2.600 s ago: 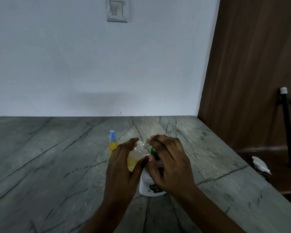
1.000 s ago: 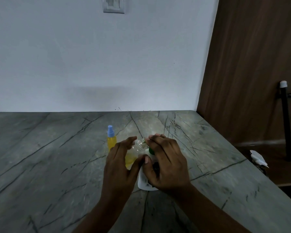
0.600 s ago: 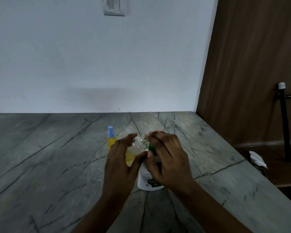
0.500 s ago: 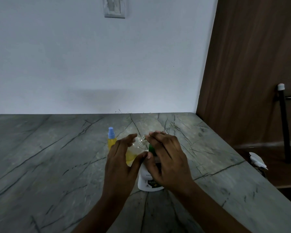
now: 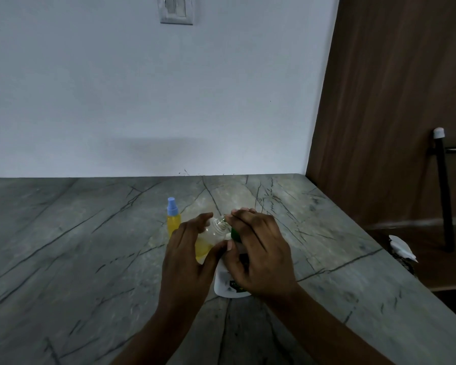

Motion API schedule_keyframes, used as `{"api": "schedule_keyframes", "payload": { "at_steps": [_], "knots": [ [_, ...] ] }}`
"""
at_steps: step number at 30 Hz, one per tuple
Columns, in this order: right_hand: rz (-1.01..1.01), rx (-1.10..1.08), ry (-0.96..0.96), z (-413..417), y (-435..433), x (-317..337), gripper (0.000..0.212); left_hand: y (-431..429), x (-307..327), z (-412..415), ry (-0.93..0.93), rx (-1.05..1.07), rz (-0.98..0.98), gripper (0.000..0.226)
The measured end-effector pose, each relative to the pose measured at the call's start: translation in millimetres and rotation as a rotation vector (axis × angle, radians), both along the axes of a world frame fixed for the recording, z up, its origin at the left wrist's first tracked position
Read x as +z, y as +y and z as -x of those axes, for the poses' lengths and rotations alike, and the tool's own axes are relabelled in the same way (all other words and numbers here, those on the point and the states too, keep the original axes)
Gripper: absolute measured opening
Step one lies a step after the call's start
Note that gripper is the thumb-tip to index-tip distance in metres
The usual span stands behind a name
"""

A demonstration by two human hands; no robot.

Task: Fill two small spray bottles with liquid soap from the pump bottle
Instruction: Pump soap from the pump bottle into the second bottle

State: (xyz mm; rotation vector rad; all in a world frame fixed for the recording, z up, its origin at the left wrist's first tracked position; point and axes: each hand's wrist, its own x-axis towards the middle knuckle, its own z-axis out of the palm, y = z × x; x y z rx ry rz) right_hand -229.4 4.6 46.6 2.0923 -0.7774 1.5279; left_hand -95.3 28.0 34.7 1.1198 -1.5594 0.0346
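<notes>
Between the two hands, a small open bottle [image 5: 211, 234] leans with its neck toward the green spout of the pump bottle [image 5: 225, 284]. The left hand [image 5: 187, 262] curls fingers and thumb round the small open bottle, which is part full of yellow liquid. The right hand [image 5: 259, 255] is curled over the pump bottle's top; its white body stands on the worktop [image 5: 63, 246] beneath. Just beyond the left hand, a capped spray bottle [image 5: 173, 221] stands upright, yellow with a blue cap.
</notes>
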Motion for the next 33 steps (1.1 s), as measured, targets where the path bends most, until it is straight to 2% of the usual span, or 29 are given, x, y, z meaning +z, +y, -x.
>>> {"api": "schedule_keyframes", "payload": {
  "at_steps": [5,11,13,22,29,33],
  "knots": [
    [-0.004,-0.028,-0.020,-2.6,2.2,-2.3,0.031,1.8,-3.9,-0.6,0.001,0.004,-0.026,0.048],
    [-0.013,-0.012,-0.002,-0.8,0.5,1.8,0.035,1.2,-1.4,0.0,0.011,0.008,-0.021,0.047],
    [0.000,-0.006,0.003,1.0,-1.3,4.1,0.028,1.4,1.7,1.2,0.029,0.006,-0.010,0.047],
    [-0.009,-0.031,0.015,4.1,2.8,15.0,0.031,2.5,6.6,0.3,0.062,-0.013,-0.023,0.045],
    [-0.019,-0.028,-0.003,0.6,3.3,12.8,0.035,3.7,7.4,-1.4,0.017,-0.022,-0.027,0.042],
    [-0.023,-0.026,0.000,-0.7,3.4,7.2,0.029,3.7,5.1,-2.3,-0.019,-0.008,-0.016,0.043]
  ]
}}
